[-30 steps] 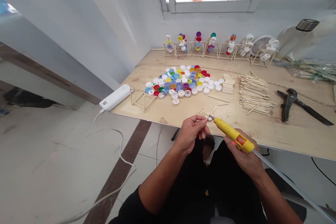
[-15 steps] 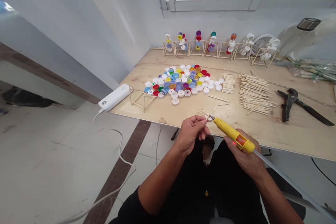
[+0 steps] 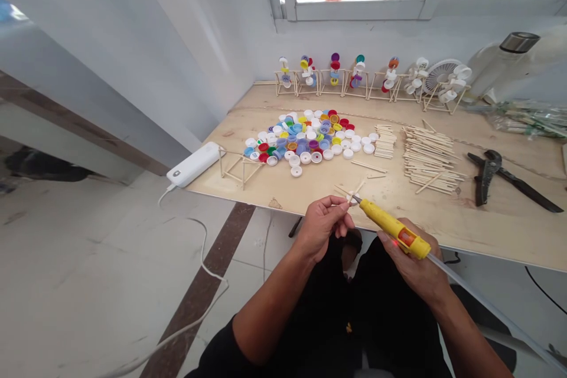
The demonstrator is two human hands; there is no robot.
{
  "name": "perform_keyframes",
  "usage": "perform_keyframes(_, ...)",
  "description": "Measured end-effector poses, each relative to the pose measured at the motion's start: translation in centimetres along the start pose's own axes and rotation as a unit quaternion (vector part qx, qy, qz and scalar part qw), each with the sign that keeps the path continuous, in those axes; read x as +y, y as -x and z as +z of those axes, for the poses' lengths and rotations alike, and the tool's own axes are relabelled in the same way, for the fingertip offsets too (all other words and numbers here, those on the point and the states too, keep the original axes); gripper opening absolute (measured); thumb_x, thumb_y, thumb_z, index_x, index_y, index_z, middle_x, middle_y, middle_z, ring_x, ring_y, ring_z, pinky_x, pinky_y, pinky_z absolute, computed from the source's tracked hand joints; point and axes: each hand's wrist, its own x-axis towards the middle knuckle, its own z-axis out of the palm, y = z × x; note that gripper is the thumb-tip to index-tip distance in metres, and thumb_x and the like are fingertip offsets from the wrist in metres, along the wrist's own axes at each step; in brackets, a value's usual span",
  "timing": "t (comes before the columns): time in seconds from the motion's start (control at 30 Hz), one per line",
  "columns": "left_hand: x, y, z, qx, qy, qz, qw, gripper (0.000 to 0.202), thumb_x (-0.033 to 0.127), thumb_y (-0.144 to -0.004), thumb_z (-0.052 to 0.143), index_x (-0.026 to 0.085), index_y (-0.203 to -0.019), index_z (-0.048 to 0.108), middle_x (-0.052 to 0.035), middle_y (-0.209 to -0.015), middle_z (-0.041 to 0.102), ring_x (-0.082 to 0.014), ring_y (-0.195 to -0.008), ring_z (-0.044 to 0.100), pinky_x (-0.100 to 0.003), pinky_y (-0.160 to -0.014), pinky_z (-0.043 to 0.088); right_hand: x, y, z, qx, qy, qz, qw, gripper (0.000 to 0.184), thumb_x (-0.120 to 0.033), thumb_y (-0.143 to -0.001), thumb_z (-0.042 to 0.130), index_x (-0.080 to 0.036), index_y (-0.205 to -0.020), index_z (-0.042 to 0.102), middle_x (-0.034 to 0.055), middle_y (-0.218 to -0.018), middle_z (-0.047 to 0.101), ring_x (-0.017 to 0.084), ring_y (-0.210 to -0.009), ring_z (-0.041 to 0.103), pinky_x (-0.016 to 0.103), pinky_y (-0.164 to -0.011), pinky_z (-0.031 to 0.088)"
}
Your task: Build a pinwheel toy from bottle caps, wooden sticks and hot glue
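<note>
Near the table's front edge, my left hand (image 3: 326,221) is closed in a pinch on thin wooden sticks (image 3: 357,188) that cross at its fingertips. My right hand (image 3: 416,260) is wrapped round a yellow glue gun (image 3: 387,222), with a long clear glue stick (image 3: 482,307) running out of its back end. The gun's metal nozzle (image 3: 357,198) points left and meets or nearly meets the sticks. A white bottle cap (image 3: 351,201) lies behind the nozzle and sticks, partly hidden. Whether the cap touches the sticks I cannot tell.
Coloured bottle caps (image 3: 305,137) are heaped mid-table. Piles of sticks (image 3: 429,159) and black-handled cutters (image 3: 487,177) lie right. A stick frame (image 3: 241,168) stands beside a white power strip (image 3: 194,164) at left. Stick-and-cap wheels (image 3: 335,74) line the wall, by a small fan (image 3: 443,74).
The glue gun's nozzle has shifted very slightly at the sticks. Both hands otherwise keep their places and grips.
</note>
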Motion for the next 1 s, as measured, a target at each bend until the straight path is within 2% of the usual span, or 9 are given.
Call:
perform_keyframes(0.3,0.0,0.0,0.0,-0.003,0.003,-0.001,1.000,0.031,0.037,-0.068,0.073,0.014,-0.080,0.056,0.0004,-0.053,0.064,-0.0053,-0.037,0.045,-0.018,-0.040,0.030,-0.2,0.0,-0.2,-0.001,0.006,0.004,1.000,0.027,-0.040,-0.084,0.055,-0.021,-0.067,0.048,-0.0044,-0.056,0.044,0.010,-0.050,0.042,0.023,-0.050,0.036)
perform_keyframes(0.5,0.3,0.2,0.0,-0.012,0.009,-0.003,1.000,0.030,0.036,-0.069,0.072,0.014,-0.081,0.057,-0.0002,-0.054,0.064,-0.0050,-0.037,0.045,-0.018,-0.040,0.030,0.5,-0.1,-0.1,-0.003,-0.017,0.045,0.999,0.028,-0.042,-0.083,0.057,-0.022,-0.067,0.047,-0.0044,-0.056,0.044,0.010,-0.051,0.041,0.023,-0.050,0.036)
perform_keyframes(0.63,0.3,0.3,0.1,-0.009,0.015,-0.005,1.000,0.030,0.037,-0.069,0.073,0.014,-0.081,0.058,-0.0003,-0.054,0.064,-0.0051,-0.037,0.045,-0.018,-0.041,0.029,1.0,-0.2,-0.5,0.040,-0.064,0.076,0.994,0.024,-0.043,-0.080,0.061,-0.022,-0.071,0.054,-0.0026,-0.059,0.053,0.012,-0.053,0.049,0.023,-0.050,0.040)
perform_keyframes(0.73,0.4,0.3,0.1,-0.005,0.014,-0.004,1.000,0.030,0.037,-0.068,0.073,0.013,-0.079,0.059,-0.0005,-0.053,0.064,-0.0050,-0.037,0.044,-0.018,-0.040,0.029,0.8,-0.6,-1.9,0.094,-0.093,0.106,0.986,0.022,-0.043,-0.077,0.064,-0.021,-0.077,0.060,-0.0008,-0.065,0.060,0.013,-0.057,0.056,0.023,-0.051,0.044)
perform_keyframes(0.8,0.4,0.4,0.1,-0.004,0.011,-0.004,1.000,0.031,0.038,-0.067,0.073,0.013,-0.079,0.059,-0.0005,-0.053,0.064,-0.0052,-0.037,0.045,-0.018,-0.041,0.029,0.6,-1.1,-3.4,0.125,-0.108,0.102,0.981,0.021,-0.041,-0.077,0.065,-0.021,-0.085,0.063,0.0011,-0.075,0.065,0.016,-0.067,0.061,0.025,-0.059,0.049)
perform_keyframes(0.93,0.5,0.4,-0.1,-0.001,0.001,-0.003,1.000,0.030,0.038,-0.068,0.073,0.013,-0.081,0.061,-0.0001,-0.054,0.063,-0.0050,-0.038,0.044,-0.018,-0.041,0.028,1.0,-2.1,-6.9,0.197,-0.113,0.023,0.973,0.015,-0.036,-0.081,0.060,-0.022,-0.085,0.063,0.0041,-0.090,0.067,0.020,-0.090,0.064,0.032,-0.081,0.051)
perform_keyframes(1.0,0.6,0.5,-0.1,0.001,-0.001,-0.004,1.000,0.030,0.038,-0.069,0.073,0.013,-0.081,0.061,0.0001,-0.054,0.063,-0.0049,-0.038,0.044,-0.018,-0.041,0.028,2.1,-2.6,-8.5,0.238,-0.042,0.004,0.970,0.015,-0.036,-0.081,0.058,-0.022,-0.086,0.062,0.0051,-0.092,0.067,0.021,-0.093,0.064,0.035,-0.086,0.049)
